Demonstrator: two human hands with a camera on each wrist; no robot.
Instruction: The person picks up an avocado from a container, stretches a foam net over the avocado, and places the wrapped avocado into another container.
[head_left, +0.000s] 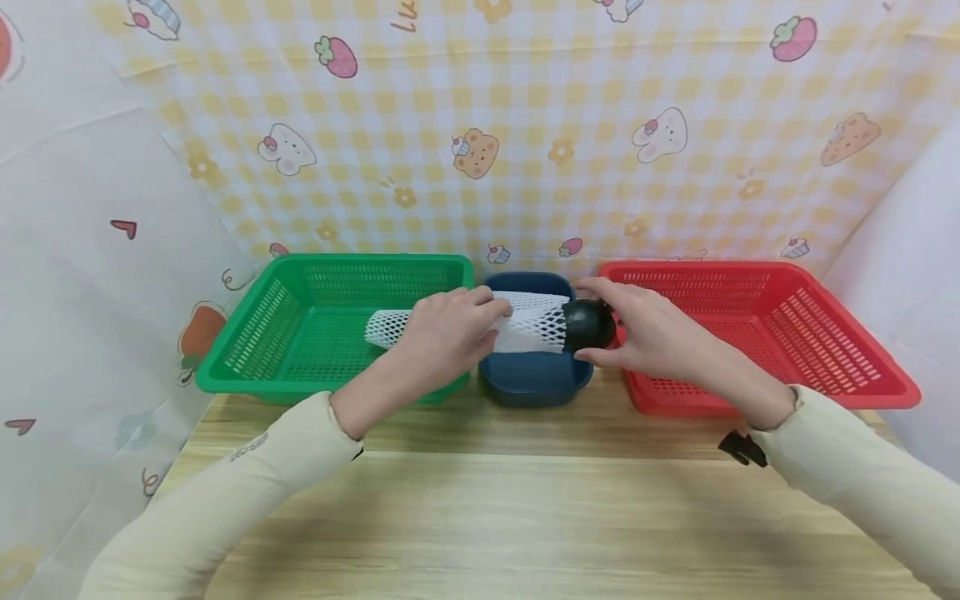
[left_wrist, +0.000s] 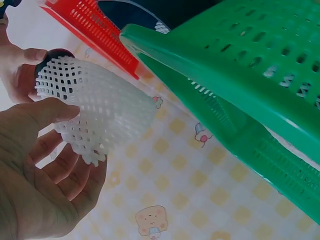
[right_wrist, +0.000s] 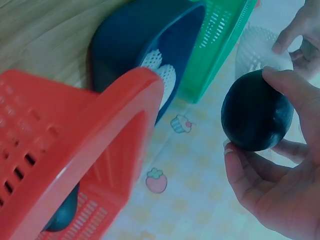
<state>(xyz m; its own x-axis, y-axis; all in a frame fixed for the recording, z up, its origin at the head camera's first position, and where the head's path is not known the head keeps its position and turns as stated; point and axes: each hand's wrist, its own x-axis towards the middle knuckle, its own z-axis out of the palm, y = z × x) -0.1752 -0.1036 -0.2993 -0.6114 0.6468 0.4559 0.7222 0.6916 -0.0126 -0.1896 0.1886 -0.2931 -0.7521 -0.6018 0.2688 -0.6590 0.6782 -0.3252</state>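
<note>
A smooth, blackish oval fruit (right_wrist: 257,110) sits partly inside a white foam net sleeve (left_wrist: 100,95), above the dark blue bin (head_left: 536,387). My right hand (head_left: 645,325) grips the bare end of the fruit, thumb on one side and fingers on the other. With my left hand (head_left: 450,329) I hold the sleeve between thumb and curled fingers. In the left wrist view the sleeve's wide end points away from the fruit. The part of the fruit inside the sleeve is mostly hidden. White foam nets (right_wrist: 162,75) lie in the bin.
A green basket (head_left: 247,385) stands left of the bin, with white netting (head_left: 386,327) in it. To the right is a red basket (head_left: 847,392), where another dark fruit (right_wrist: 65,212) shows in the right wrist view. A patterned cloth (head_left: 525,100) hangs behind.
</note>
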